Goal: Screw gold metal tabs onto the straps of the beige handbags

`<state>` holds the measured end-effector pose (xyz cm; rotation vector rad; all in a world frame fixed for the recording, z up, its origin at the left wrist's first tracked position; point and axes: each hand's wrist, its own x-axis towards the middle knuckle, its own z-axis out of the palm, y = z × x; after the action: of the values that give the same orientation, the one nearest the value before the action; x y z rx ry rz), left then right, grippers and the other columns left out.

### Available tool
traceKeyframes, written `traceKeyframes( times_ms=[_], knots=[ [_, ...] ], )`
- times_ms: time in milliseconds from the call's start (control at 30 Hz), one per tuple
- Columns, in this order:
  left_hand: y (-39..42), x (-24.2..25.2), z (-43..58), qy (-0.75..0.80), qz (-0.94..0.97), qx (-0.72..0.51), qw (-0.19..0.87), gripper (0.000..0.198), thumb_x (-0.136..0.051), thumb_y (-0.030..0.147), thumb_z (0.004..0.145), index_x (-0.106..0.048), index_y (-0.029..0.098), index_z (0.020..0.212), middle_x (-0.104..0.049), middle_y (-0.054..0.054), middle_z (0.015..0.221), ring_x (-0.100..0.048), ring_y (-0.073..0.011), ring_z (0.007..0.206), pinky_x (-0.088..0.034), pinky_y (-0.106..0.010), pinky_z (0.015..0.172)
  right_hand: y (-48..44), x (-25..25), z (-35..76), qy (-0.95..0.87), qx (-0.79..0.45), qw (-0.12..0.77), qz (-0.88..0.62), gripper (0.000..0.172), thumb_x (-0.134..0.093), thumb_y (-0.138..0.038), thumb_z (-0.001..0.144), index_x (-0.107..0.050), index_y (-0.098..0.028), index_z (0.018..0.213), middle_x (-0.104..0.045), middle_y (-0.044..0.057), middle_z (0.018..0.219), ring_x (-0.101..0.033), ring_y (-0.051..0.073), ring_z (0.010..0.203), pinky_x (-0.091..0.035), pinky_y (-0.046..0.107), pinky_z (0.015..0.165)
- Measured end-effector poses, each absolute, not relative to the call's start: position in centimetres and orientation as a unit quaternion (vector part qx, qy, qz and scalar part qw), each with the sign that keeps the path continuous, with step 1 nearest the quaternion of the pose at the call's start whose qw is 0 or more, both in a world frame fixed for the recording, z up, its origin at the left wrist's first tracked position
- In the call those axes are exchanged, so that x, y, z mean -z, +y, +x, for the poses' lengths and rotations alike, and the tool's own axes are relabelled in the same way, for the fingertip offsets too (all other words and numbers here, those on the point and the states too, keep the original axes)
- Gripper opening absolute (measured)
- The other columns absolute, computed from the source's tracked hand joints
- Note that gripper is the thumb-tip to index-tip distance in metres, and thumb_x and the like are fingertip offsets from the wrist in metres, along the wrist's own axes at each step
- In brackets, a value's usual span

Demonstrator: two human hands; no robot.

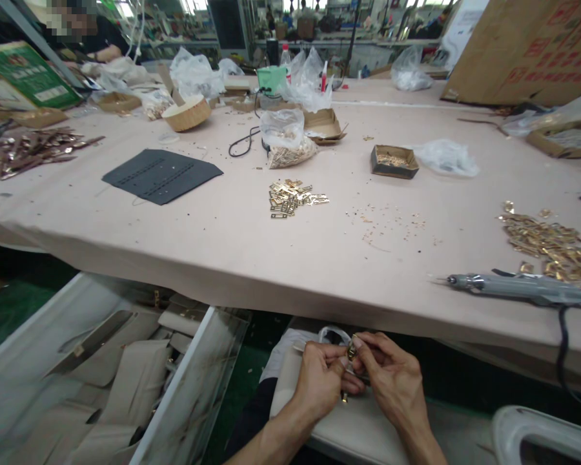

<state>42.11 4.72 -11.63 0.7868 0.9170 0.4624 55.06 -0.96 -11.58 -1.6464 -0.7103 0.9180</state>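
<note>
Low in front of me, my left hand [317,381] and my right hand [396,378] meet over a beige leather bag [363,434] on my lap. Pinched between the fingertips of both is a small gold metal fitting [351,351], its exact shape partly covered by the fingers. Another gold piece [344,397] shows just below my left fingers. On the table ahead lies a pile of flat gold plates [290,197]. A grey electric screwdriver [518,285] rests at the table's right front edge, its bit pointing left.
At lower left stands a white bin [184,374] with beige bag parts. The table [223,252] holds a dark card [162,175], a small box of tiny parts [394,161], a bag of fittings [290,152] and more gold pieces [547,242]. The screwdriver's cord [564,361] hangs at right.
</note>
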Motion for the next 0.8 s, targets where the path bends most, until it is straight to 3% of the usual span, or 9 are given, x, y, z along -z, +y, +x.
traceKeyframes(
  times_ms=[167, 433, 800],
  knots=[
    [4.7, 11.2, 42.2, 0.423, 0.362, -0.215, 0.803, 0.052, -0.077, 0.053, 0.07, -0.077, 0.005, 0.089, -0.075, -0.015, 0.079, -0.072, -0.0201, 0.057, -0.059, -0.028, 0.059, -1.1, 11.8, 55.6, -0.238, -0.436, 0.54, -0.679, 0.046, -0.082, -0.053, 0.076, -0.076, -0.013, 0.099, -0.068, 0.007, 0.067, -0.065, 0.02, 0.056, -0.058, 0.029, 0.055],
    [4.5, 11.4, 42.3, 0.431, 0.364, -0.217, 0.796, 0.05, -0.078, 0.055, 0.069, -0.075, 0.007, 0.082, -0.072, -0.012, 0.069, -0.071, -0.0215, 0.055, -0.059, -0.032, 0.058, -1.6, 12.3, 54.9, -0.334, -0.344, 0.556, -0.679, 0.031, -0.076, -0.045, 0.084, -0.078, -0.018, 0.1, -0.069, 0.01, 0.092, -0.068, 0.02, 0.072, -0.06, 0.028, 0.064],
    [4.6, 11.5, 42.4, 0.419, 0.383, -0.21, 0.796, 0.04, -0.072, 0.044, 0.075, -0.078, 0.007, 0.088, -0.074, -0.012, 0.076, -0.07, -0.0174, 0.053, -0.059, -0.029, 0.06, -1.4, 12.6, 55.7, -0.312, -0.379, 0.538, -0.685, 0.035, -0.075, -0.05, 0.084, -0.076, -0.017, 0.097, -0.066, 0.007, 0.086, -0.066, 0.02, 0.071, -0.057, 0.027, 0.061]
  ],
)
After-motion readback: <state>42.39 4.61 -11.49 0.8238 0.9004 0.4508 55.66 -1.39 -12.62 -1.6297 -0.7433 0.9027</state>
